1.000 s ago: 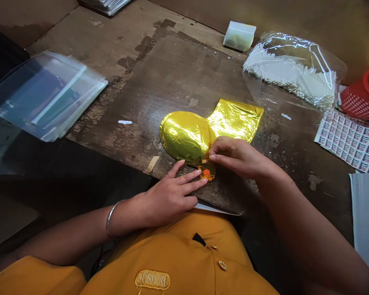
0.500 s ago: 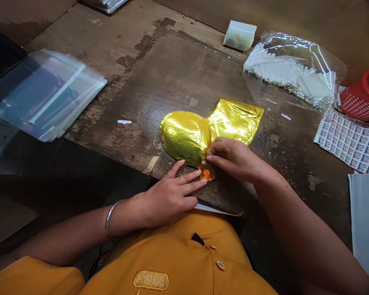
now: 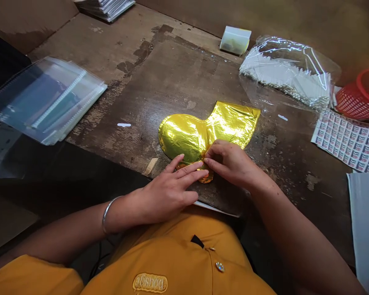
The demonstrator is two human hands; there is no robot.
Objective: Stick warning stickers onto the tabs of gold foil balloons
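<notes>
A shiny gold foil balloon point(image 3: 184, 135), somewhat puffed and bent in outline, lies flat on the worn dark table in front of me. My left hand point(image 3: 175, 184) rests with spread, straight fingers over its lower edge and the small tab point(image 3: 206, 179) there, partly covering both. Just right of these fingertips, my right hand point(image 3: 230, 162) pinches with thumb and forefinger at the foil where the tab meets the body. Whether a smaller item sits in that pinch is hidden. A silver bangle circles my left wrist.
Clear plastic sleeves point(image 3: 55, 98) are stacked at left. Toward the back right are a clear bag of white strips point(image 3: 285, 78), a red basket point(image 3: 359, 98), a printed sticker sheet point(image 3: 347, 139) and a tape roll point(image 3: 235, 40). Two small white slips point(image 3: 124, 125) lie on the table point(image 3: 160, 86).
My left fingers have slid slightly up over the tab, covering the small sticker and orange dot that showed before. The right hand keeps its pinch. The whole view has shifted slightly.
</notes>
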